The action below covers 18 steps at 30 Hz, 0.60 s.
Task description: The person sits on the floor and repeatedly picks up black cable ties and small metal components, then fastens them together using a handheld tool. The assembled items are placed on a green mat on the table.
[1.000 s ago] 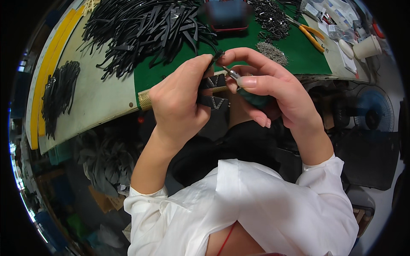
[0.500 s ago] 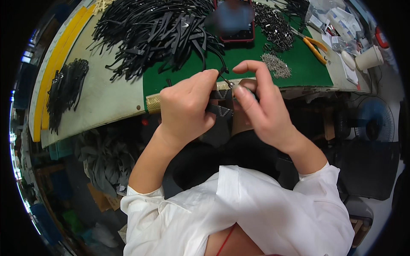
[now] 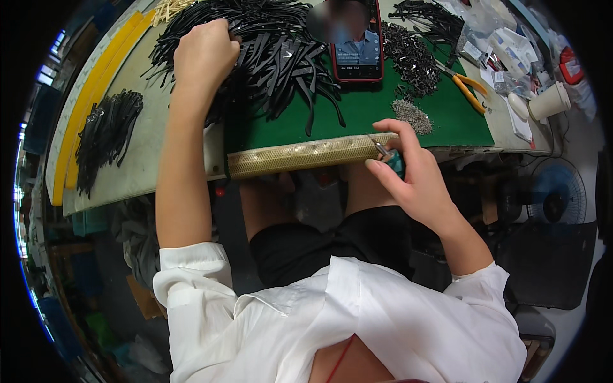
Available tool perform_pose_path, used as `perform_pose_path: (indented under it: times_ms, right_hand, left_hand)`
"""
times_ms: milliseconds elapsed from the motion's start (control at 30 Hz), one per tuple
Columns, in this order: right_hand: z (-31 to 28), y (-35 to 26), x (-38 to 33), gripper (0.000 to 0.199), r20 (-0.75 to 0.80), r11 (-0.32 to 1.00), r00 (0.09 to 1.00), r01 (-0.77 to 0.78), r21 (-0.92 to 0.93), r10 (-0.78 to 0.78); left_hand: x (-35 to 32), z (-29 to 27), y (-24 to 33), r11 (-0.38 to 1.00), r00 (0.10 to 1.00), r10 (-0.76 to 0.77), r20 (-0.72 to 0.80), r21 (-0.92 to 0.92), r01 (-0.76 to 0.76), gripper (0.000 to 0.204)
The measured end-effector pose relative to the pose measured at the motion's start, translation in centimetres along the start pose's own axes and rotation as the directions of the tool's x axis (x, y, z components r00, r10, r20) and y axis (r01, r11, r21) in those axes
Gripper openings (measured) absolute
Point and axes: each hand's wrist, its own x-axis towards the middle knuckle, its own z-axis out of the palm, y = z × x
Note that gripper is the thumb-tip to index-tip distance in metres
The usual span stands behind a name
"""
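Observation:
My left hand (image 3: pixel 204 54) reaches far across the table and closes over the big heap of black strips (image 3: pixel 274 51) at the back. My right hand (image 3: pixel 408 172) stays near the table's front edge, beside the tan padded edge strip (image 3: pixel 306 154). It grips a small teal-handled tool (image 3: pixel 391 158) whose metal tip points up and to the left. A green mat (image 3: pixel 383 115) covers the table between the two hands.
A red-cased phone (image 3: pixel 356 39) lies on the mat at the back. A second pile of black strips (image 3: pixel 105 131) sits far left. Small metal parts (image 3: pixel 412 116), orange-handled pliers (image 3: pixel 466 86), a white cup (image 3: pixel 549 102) and a fan (image 3: pixel 555 198) are on the right.
The hands were together at the front edge working a black piece. My left hand has swung away to the far strip heap. The right hand stays put with the tool.

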Motion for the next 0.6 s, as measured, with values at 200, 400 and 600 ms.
perform_pose_path:
  times_ms: [200,400,600]
  right_hand:
    - [-2.4,1.0,-0.2,0.046,-0.066,0.99,0.988,-0.14,-0.008,0.139]
    - [-6.7,2.3,0.4,0.035,0.01,0.961,0.982,-0.185,-0.205,0.191]
    - [-8.0,2.8,0.9,0.03,0.107,0.955,0.984,-0.107,-0.277,0.142]
  left_hand:
    - [0.6,2.1,-0.7,0.993,0.947,0.043,0.318,0.086,-0.074,0.033]
    - [-0.8,0.4,-2.3,0.999,0.998,0.023,0.052,-0.031,-0.022,0.024]
    - [-8.9,-2.2,3.6,0.451,0.947,-0.122,-0.297,-0.867,-0.213,0.02]
